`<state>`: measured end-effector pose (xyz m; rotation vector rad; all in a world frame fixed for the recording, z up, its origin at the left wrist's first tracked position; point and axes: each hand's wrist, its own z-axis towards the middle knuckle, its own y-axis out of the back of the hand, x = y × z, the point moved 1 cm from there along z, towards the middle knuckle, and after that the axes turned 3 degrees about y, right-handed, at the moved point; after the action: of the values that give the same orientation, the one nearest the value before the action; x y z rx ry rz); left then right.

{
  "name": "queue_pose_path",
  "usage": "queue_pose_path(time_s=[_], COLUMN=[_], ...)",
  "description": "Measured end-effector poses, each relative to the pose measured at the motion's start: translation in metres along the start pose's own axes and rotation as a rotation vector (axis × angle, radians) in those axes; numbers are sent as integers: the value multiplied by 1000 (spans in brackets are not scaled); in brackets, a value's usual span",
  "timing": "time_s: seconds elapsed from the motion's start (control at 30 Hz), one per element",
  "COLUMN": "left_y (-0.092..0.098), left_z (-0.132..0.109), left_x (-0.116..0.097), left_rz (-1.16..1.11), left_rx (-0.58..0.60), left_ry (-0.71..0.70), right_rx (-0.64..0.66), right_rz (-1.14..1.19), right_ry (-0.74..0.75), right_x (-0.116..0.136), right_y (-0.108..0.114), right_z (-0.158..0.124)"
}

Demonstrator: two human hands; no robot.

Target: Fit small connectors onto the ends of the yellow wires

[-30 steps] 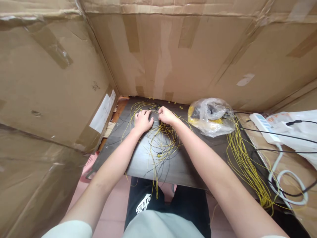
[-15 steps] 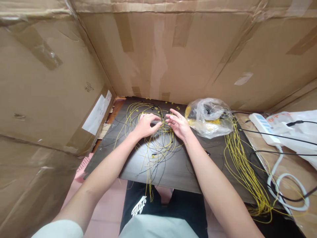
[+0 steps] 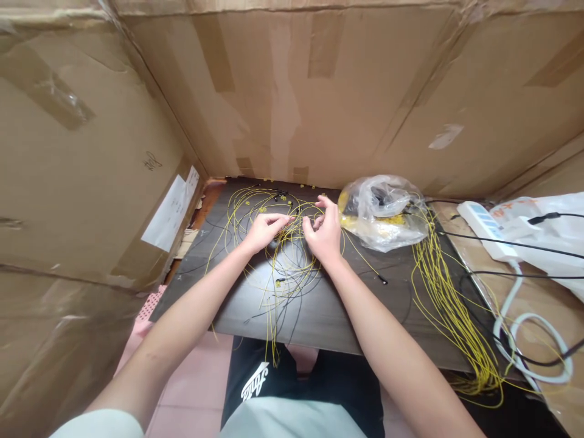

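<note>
A loose tangle of thin yellow and black wires (image 3: pixel 274 263) is spread over the dark tabletop, some with small black ends. My left hand (image 3: pixel 266 232) is over its upper part, thumb and forefinger pinched together among the strands; what lies between the fingertips is too small to make out. Close by on the right, my right hand (image 3: pixel 326 234) has bent fingers, with its thumb apart from the raised forefinger, and I see nothing held in it. One yellow wire with a black end (image 3: pixel 382 280) reaches out to the right of this hand.
A clear plastic bag (image 3: pixel 387 219) with yellow and black contents sits at the back right. From it a thick bundle of yellow wires (image 3: pixel 449 316) hangs past the table's front edge. A white power strip (image 3: pixel 488 234) lies further right. Cardboard walls (image 3: pixel 274 103) enclose the back and left.
My left fingertips have closed into a pinch. My right hand has turned and moved slightly, its fingers now more bent. The black-ended wire at right shows more of its length.
</note>
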<state>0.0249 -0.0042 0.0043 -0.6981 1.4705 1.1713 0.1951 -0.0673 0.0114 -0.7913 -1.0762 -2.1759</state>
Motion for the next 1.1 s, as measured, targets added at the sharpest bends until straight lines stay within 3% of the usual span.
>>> queue_pose_path(time_s=[0.13, 0.23, 0.57, 0.77, 1.1], left_y=[0, -1, -3, -2, 12], left_z=[-1, -3, -7, -8, -2], left_x=[-2, -5, -4, -5, 2], left_rz=[9, 58, 266, 391, 434], left_rx=[6, -5, -45, -75, -232], left_ry=[30, -43, -223, -329, -281], right_rx=[147, 148, 177, 275, 290], right_rz=[-92, -65, -45, -108, -206], right_ry=[203, 252, 211, 268, 219], right_x=[6, 6, -4, 0, 7], right_y=[-4, -8, -15, -16, -9], right_z=[-4, -6, -6, -8, -8])
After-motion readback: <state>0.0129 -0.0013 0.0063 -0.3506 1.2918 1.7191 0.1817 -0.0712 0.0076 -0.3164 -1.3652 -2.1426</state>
